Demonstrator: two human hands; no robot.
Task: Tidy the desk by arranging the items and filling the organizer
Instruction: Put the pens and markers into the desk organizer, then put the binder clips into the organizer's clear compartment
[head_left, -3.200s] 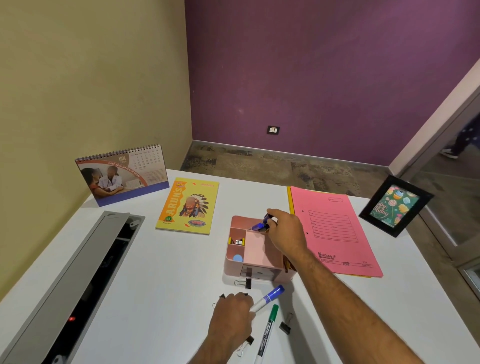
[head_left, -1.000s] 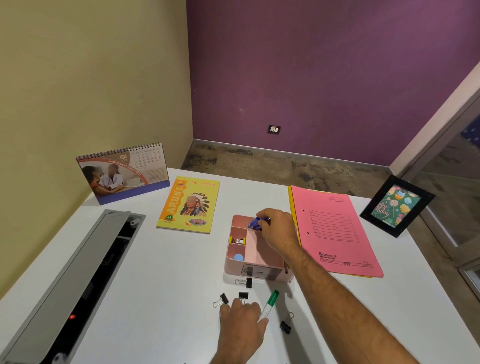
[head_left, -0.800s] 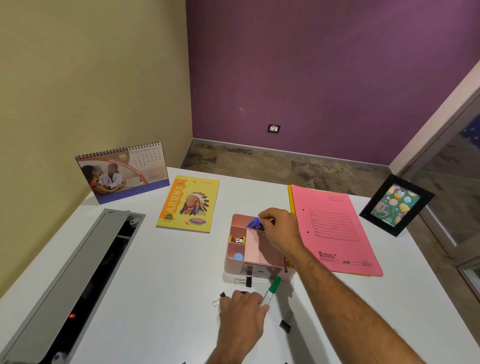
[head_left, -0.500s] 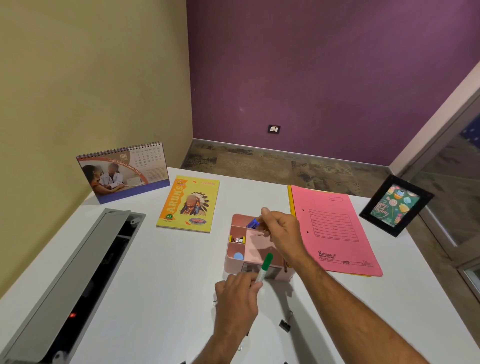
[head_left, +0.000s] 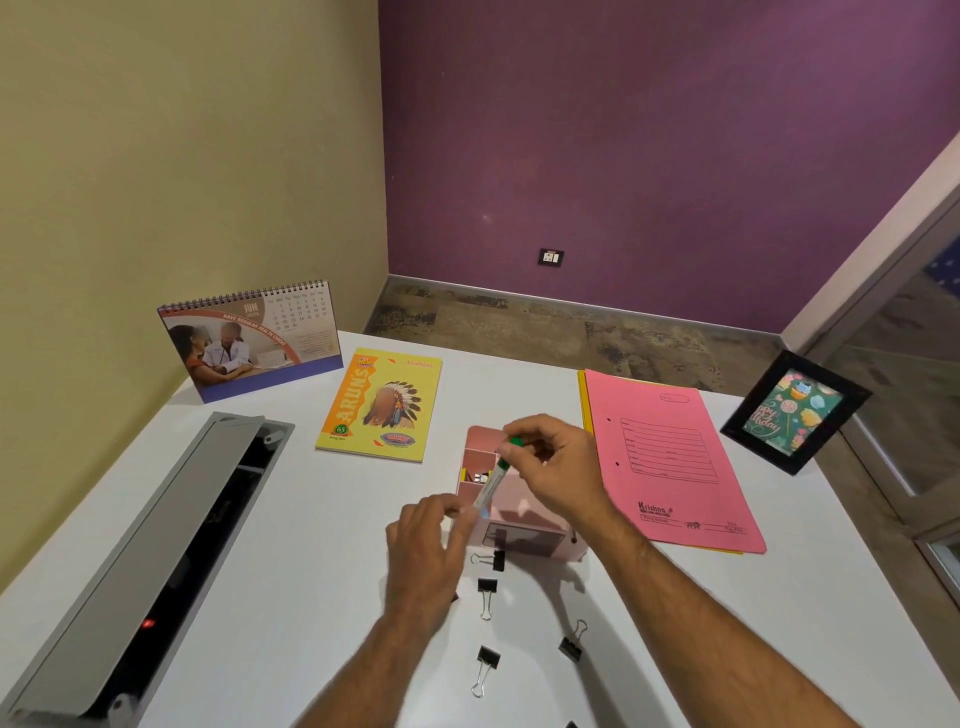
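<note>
Head cam: both hands are gripping the green marker (head_left: 496, 472) over the pink organizer (head_left: 524, 525), left hand (head_left: 428, 551) at 7 o'clock, right hand (head_left: 558, 470) pinching its cap.

My smooth white table (head_left: 291, 545) looks matt, the pink organizer (head_left: 519, 519) is shiny plastic, the pink folder (head_left: 670, 457) is paper, and the clips (head_left: 487, 590) are black metal.

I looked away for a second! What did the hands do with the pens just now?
The blue pen went from the desk into the pink organizer. The left hand then lifted the green marker off the desk up over the organizer, and the right hand now pinches its green cap. The binder clips, notebook, pink folder, calendar and frame stayed put.
</note>
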